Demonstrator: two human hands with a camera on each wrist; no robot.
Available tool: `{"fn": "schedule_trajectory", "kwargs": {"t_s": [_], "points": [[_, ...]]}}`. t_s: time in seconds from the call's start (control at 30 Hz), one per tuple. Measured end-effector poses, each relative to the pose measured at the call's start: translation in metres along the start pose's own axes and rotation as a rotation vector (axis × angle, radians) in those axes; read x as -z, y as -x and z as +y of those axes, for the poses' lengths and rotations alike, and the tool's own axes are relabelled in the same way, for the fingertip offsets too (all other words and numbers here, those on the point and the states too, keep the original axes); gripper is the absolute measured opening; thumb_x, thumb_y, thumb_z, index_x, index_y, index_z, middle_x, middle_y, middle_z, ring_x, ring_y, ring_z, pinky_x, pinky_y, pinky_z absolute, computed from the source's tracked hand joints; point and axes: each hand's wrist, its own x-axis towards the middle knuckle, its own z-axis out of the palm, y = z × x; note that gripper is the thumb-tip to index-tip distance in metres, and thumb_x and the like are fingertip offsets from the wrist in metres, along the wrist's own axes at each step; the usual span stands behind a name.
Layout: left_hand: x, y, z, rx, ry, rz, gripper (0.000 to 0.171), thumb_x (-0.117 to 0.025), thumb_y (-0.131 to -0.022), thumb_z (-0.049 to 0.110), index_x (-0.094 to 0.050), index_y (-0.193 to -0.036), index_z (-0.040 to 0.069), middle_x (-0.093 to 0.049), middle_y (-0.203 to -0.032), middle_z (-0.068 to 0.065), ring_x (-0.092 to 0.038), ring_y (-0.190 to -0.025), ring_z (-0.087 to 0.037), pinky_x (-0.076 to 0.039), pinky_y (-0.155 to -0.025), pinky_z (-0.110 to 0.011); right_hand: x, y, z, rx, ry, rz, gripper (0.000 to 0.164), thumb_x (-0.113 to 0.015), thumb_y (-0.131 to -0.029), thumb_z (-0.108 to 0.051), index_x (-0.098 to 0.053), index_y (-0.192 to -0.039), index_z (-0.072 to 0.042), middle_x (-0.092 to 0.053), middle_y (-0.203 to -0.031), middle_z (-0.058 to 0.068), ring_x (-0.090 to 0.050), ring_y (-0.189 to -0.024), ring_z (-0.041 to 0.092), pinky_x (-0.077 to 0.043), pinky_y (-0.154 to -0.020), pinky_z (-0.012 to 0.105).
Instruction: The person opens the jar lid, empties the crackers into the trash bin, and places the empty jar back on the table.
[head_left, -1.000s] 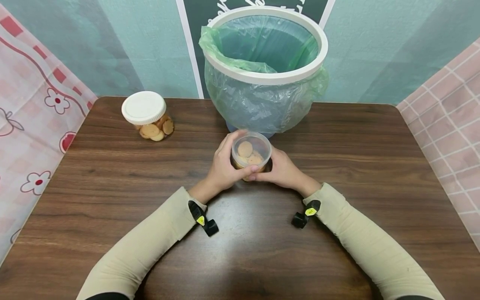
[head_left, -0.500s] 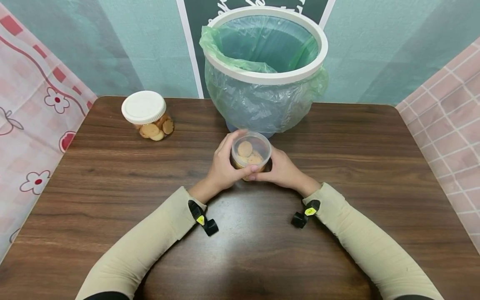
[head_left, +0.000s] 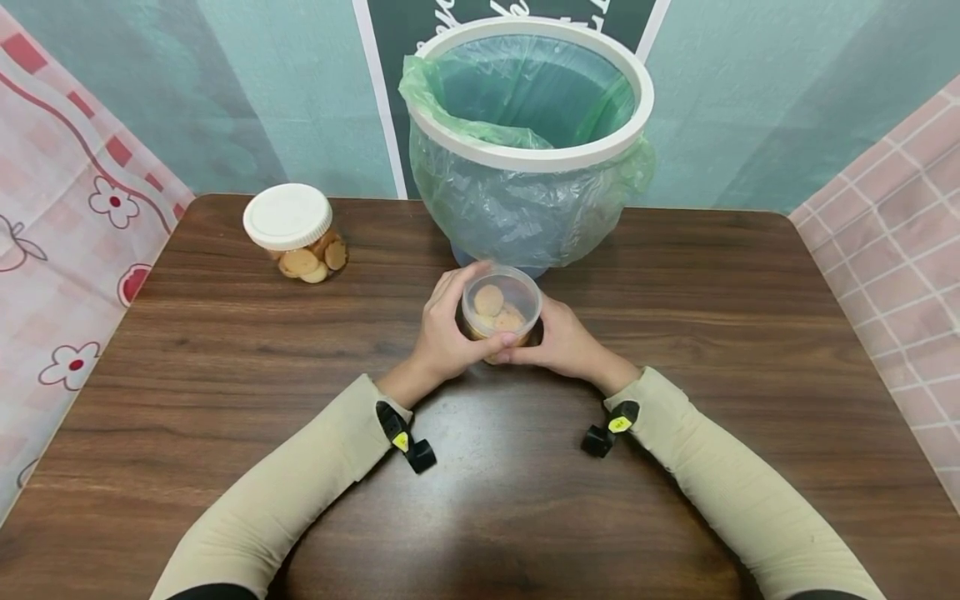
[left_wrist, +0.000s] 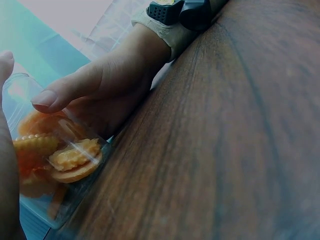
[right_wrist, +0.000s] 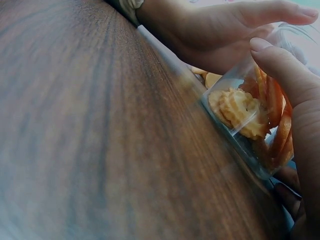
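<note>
A clear plastic jar (head_left: 501, 304) with several cookies in it stands upright on the table, its top facing up. My left hand (head_left: 446, 329) grips it from the left, thumb across the front. From the right side my right hand (head_left: 564, 340) holds the same jar, and the two thumbs meet at its front. In the left wrist view, ridged and round cookies (left_wrist: 75, 155) show through the jar wall. The right wrist view shows a yellow ridged cookie (right_wrist: 242, 112) beside redder ones. Most fingers behind the jar are hidden.
Behind the jar stands a bin with a white rim (head_left: 525, 158) and a green bag liner (head_left: 517, 212). A second cookie jar with a white lid (head_left: 288, 217) sits at the back left. The brown wooden table (head_left: 225, 358) meets a blue-green backdrop (head_left: 322, 100).
</note>
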Motion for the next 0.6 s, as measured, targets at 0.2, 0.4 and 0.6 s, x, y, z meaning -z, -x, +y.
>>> {"fn": "schedule_trajectory", "kwargs": {"t_s": [0.2, 0.4, 0.6], "points": [[-0.0011, -0.0002, -0.0004, -0.033, 0.001, 0.038, 0.099, -0.066, -0.074, 0.081, -0.057, -0.138, 0.005, -0.065, -0.134, -0.012, -0.058, -0.122, -0.024, -0.048, -0.105, -0.041, -0.0005, 0.0004, 0.0000, -0.001, 0.020, 0.019, 0.093, -0.094, -0.068, -0.033, -0.047, -0.147, -0.016, -0.063, -0.137, 0.005, -0.059, -0.126, 0.021, -0.045, -0.109, 0.046], [-0.0012, -0.0004, -0.0001, -0.049, 0.001, 0.048, 0.098, -0.069, -0.074, 0.078, -0.058, -0.138, 0.005, -0.065, -0.133, -0.013, -0.059, -0.120, -0.025, -0.047, -0.105, -0.040, -0.0028, 0.0009, -0.0014, 0.013, 0.018, 0.063, 0.099, -0.095, -0.065, -0.034, -0.045, -0.149, -0.020, -0.063, -0.138, 0.004, -0.058, -0.127, 0.020, -0.045, -0.108, 0.045], [-0.0004, 0.0000, 0.0011, -0.052, 0.000, 0.034, 0.098, -0.069, -0.073, 0.078, -0.059, -0.138, 0.006, -0.066, -0.133, -0.013, -0.060, -0.119, -0.025, -0.048, -0.104, -0.039, -0.0030, 0.0004, -0.0010, 0.050, -0.005, 0.059, 0.109, -0.098, -0.062, -0.034, -0.040, -0.153, -0.023, -0.057, -0.144, 0.001, -0.053, -0.132, 0.018, -0.041, -0.112, 0.044]]}}
